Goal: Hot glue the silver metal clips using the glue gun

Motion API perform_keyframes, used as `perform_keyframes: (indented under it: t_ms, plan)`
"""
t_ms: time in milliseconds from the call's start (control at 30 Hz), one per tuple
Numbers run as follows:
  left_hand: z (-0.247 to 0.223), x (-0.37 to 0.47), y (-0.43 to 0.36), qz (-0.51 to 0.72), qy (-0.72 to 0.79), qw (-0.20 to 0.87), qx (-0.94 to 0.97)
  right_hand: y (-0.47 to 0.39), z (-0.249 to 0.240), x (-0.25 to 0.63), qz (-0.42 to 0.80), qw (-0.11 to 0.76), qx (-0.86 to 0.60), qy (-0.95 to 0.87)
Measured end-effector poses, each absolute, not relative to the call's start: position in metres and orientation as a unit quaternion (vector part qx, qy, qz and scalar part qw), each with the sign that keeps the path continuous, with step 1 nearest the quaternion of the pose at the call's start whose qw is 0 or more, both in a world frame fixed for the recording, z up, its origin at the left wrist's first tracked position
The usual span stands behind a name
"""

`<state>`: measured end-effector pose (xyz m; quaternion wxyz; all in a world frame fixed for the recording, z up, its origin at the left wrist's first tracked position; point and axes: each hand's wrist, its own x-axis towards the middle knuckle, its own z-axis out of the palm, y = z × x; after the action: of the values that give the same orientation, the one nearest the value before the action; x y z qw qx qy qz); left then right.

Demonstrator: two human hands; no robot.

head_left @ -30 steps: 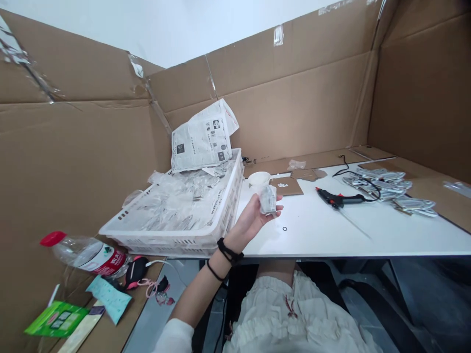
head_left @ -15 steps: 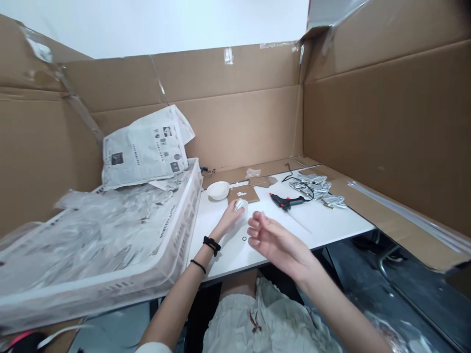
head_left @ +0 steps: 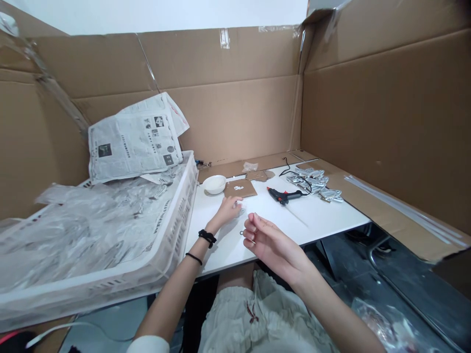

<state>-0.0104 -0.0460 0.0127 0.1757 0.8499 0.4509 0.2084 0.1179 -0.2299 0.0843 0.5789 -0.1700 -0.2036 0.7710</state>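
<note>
My left hand (head_left: 228, 210) is over the white tabletop (head_left: 217, 245), just in front of a brown cardboard piece (head_left: 250, 190) with small white bits on it. Its fingers point right, and a small clear or silvery item shows beneath them; whether they grip it cannot be made out. My right hand (head_left: 270, 240) is raised palm up nearer the front edge, thumb and forefinger pressed together; anything between them is too small to name. A small dark ring (head_left: 241, 233) lies beside its fingertips. A white bowl (head_left: 215, 184) stands behind my left hand.
A black glue gun (head_left: 283, 196) lies right of the cardboard piece, near silvery bundles (head_left: 316, 182). At the left, a large white crate (head_left: 172, 245) holds plastic-wrapped items, with newspaper (head_left: 136, 142) at its back. Cardboard walls (head_left: 235, 117) surround the table.
The silvery item in my left hand is now mostly out of sight, and that hand has turned palm down. My right thumb and forefinger have come together. The view has shifted slightly.
</note>
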Motion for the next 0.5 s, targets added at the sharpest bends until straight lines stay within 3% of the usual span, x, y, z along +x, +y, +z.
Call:
perform_keyframes:
  t_ms: [500]
  plan:
    - [0.066,-0.011,-0.051,0.435,0.449,0.077,0.777,-0.229,0.078,0.123,0.754,0.595,-0.197,-0.196]
